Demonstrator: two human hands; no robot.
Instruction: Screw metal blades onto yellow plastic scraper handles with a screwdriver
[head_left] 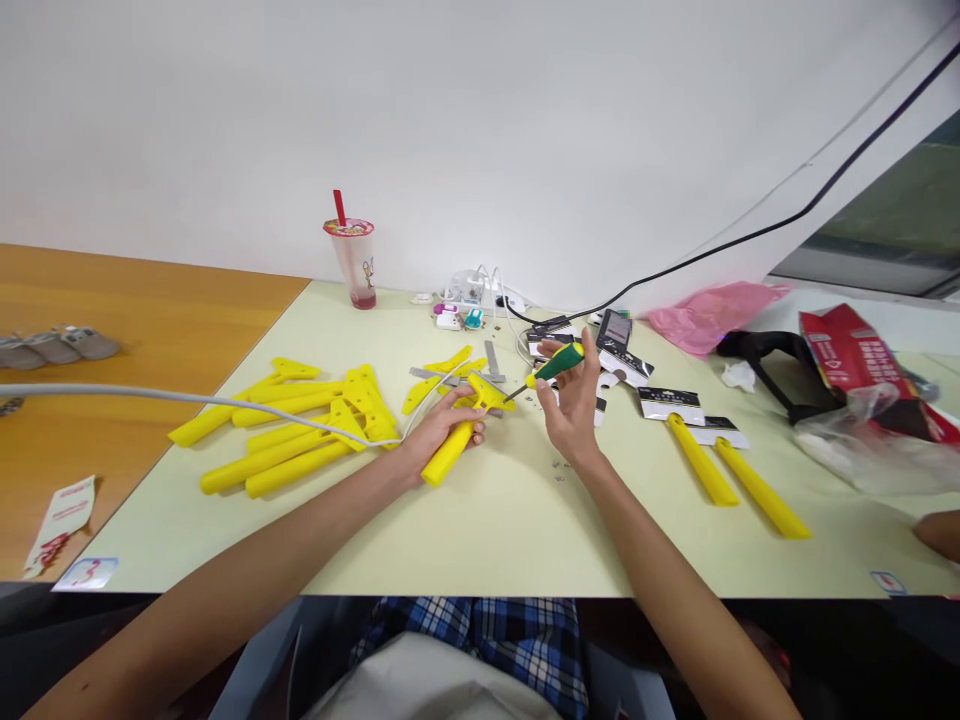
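My left hand (442, 432) is closed around a yellow scraper handle (450, 455) whose wide head points up and away from me. In my right hand (574, 410) is a green and yellow screwdriver (559, 365), held by its grip with the shaft slanting down to the left. Its tip meets the head of the scraper; whether it sits in a screw is too small to tell. Just behind lie loose yellow head pieces (436, 380) and flat grey metal blades (491, 358). Tiny metal parts (559, 470) are scattered below my right hand.
Several yellow handles (292, 430) are heaped at left, with a white cable (187, 397) across them. Two carded yellow scrapers (701, 460) lie at right, near black-and-white cards (630, 368). A cup with a red straw (354, 265) stands at the back. A pink bag (712, 315) and red packaging (862, 365) lie far right.
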